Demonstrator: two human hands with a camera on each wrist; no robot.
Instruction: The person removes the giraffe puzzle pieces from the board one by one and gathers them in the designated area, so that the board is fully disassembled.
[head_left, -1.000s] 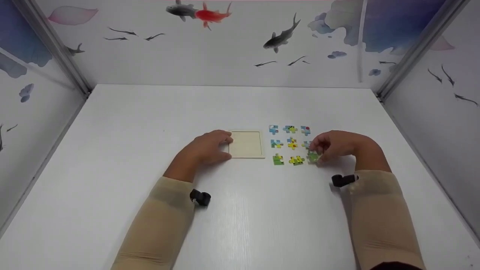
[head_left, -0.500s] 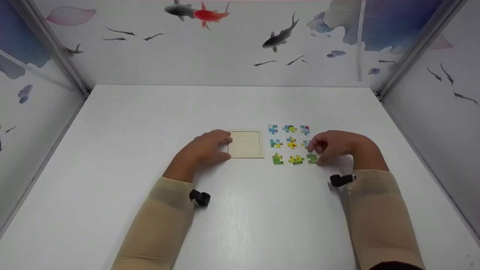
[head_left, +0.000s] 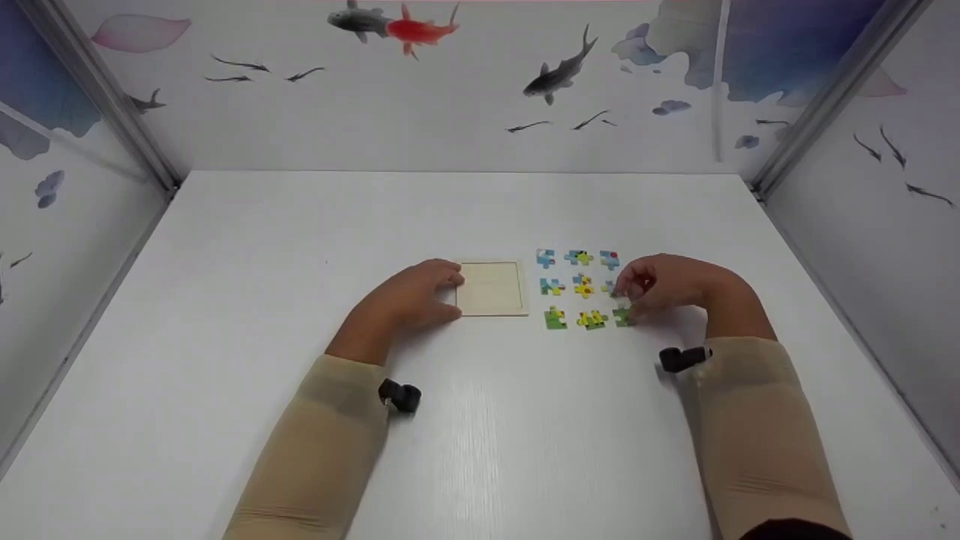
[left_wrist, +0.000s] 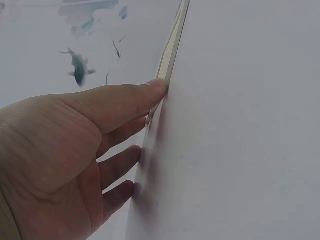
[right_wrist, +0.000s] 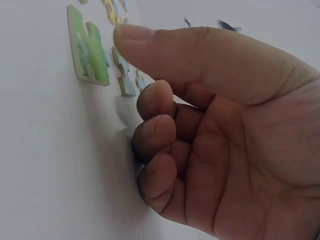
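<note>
A square, pale wooden puzzle tray (head_left: 490, 289) lies flat on the table. My left hand (head_left: 420, 294) rests against its left side; in the left wrist view the thumb touches the tray's corner and the other fingers extend towards the table. Right of the tray lie jigsaw pieces (head_left: 583, 285) in three rows of three. My right hand (head_left: 670, 283) hovers at their right side, fingers bent and thumb apart. Its thumb is by the green corner piece (right_wrist: 89, 50), its fingertips over the blue-green piece (head_left: 608, 286), partly hidden. Nothing shows between thumb and fingers.
The white table (head_left: 465, 435) has a printed back wall (head_left: 450, 112) with painted fish, and side walls at left and right. A small black camera (head_left: 401, 395) is fixed to the left sleeve, another black camera (head_left: 682, 360) to the right.
My right hand has come off the green corner piece, now flat, and shifted slightly up and left. The left hand has stayed at the tray.
</note>
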